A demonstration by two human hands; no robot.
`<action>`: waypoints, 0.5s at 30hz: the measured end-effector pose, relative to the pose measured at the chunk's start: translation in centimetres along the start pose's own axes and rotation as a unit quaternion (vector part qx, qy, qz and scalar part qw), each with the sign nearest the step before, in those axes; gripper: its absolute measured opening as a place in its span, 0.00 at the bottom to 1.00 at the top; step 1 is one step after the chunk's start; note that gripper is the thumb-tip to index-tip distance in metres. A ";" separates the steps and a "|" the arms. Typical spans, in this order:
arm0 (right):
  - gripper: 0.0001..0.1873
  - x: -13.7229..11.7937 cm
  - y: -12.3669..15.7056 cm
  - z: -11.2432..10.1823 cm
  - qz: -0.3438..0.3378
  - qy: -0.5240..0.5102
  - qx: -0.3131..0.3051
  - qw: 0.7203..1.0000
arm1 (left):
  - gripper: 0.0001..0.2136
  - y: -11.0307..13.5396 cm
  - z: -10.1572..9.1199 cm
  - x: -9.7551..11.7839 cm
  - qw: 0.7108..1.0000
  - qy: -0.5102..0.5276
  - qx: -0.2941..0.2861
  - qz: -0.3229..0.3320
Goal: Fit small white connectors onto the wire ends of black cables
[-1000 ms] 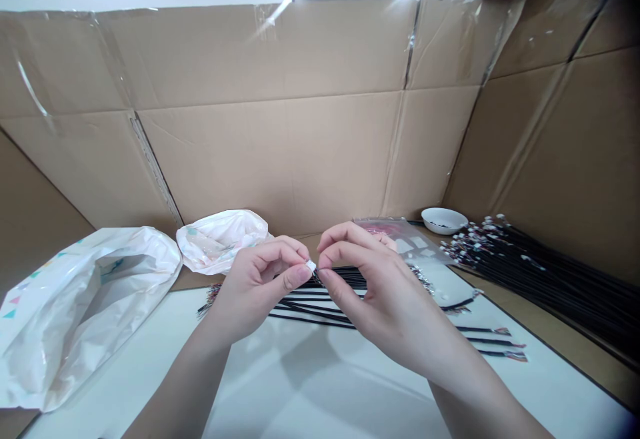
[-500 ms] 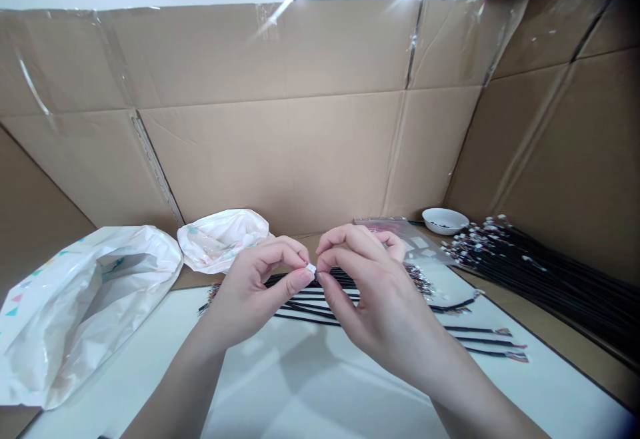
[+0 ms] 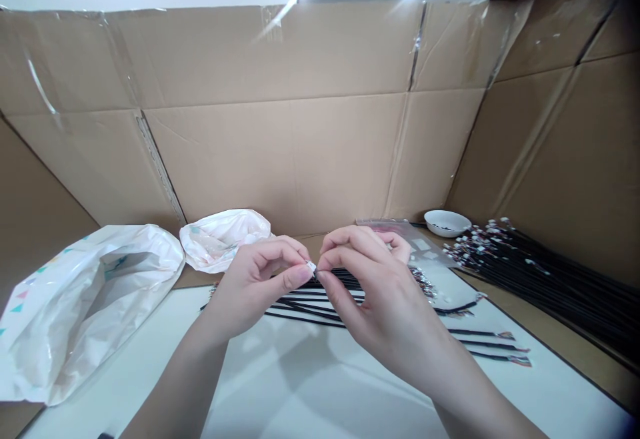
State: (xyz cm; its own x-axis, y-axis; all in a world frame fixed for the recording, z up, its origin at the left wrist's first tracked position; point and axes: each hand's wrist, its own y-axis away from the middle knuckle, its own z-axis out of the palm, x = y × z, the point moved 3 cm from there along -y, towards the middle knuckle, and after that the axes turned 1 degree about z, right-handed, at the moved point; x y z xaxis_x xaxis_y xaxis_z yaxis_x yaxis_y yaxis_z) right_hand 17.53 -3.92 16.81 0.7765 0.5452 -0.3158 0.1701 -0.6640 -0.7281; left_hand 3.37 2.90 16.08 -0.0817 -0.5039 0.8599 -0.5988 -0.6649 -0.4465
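Note:
Between the thumb and index finger of my left hand [image 3: 257, 285] is a small white connector [image 3: 312, 267]. The thumb and index finger of my right hand [image 3: 373, 285] pinch close against the connector's right side. A tiny dark bit shows at those fingertips, too small to name. Both hands are above a row of black cables [image 3: 307, 319] lying crosswise on the white table. Stripped coloured wires [image 3: 520, 360] stick out of the cables' right ends. My hands hide the middle of the row.
Two white plastic bags stand at left, a large open one [image 3: 65, 332] and a smaller one [image 3: 225, 239] behind it. A white bowl [image 3: 447, 223] with small dark pieces sits back right, near a clear bag [image 3: 420, 242]. Black cables with white connectors [image 3: 565, 285] lie right. Cardboard walls [image 3: 280, 145] surround the table.
The view has shifted very slightly. Both hands keep nearly the same pinch, with the white connector turned a little between the fingertips.

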 end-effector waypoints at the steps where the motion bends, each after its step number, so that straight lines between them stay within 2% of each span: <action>1: 0.07 0.1 0.0 -0.1 0.007 -0.011 0.002 1.000 | 0.08 -0.1 -0.1 -0.2 1.000 0.024 0.007 -0.007; 6: 0.05 0.5 -0.1 -0.3 0.031 -0.058 0.006 0.998 | 0.10 -0.3 0.1 -1.2 0.991 0.114 0.036 -0.052; 9: 0.04 0.5 -0.2 -0.1 0.040 -0.067 -0.011 0.997 | 0.09 -0.4 0.6 -1.5 0.975 0.199 0.048 -0.091; 12: 0.04 0.5 -0.1 0.0 0.042 -0.076 -0.020 0.996 | 0.07 -0.5 1.1 -1.5 0.955 0.268 0.038 -0.119; 15: 0.04 0.4 0.0 0.0 0.039 -0.088 -0.027 0.995 | 0.08 -0.6 1.4 -1.6 0.946 0.295 0.019 -0.134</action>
State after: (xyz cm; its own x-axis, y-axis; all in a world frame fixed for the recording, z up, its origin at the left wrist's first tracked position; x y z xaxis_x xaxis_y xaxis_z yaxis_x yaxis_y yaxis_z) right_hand 17.86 -3.70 16.66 0.6716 0.5684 -0.4752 0.1498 -0.7323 -0.6642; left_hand 4.94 3.33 14.63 -0.3682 0.0729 0.9269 -0.6333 -0.7496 -0.1926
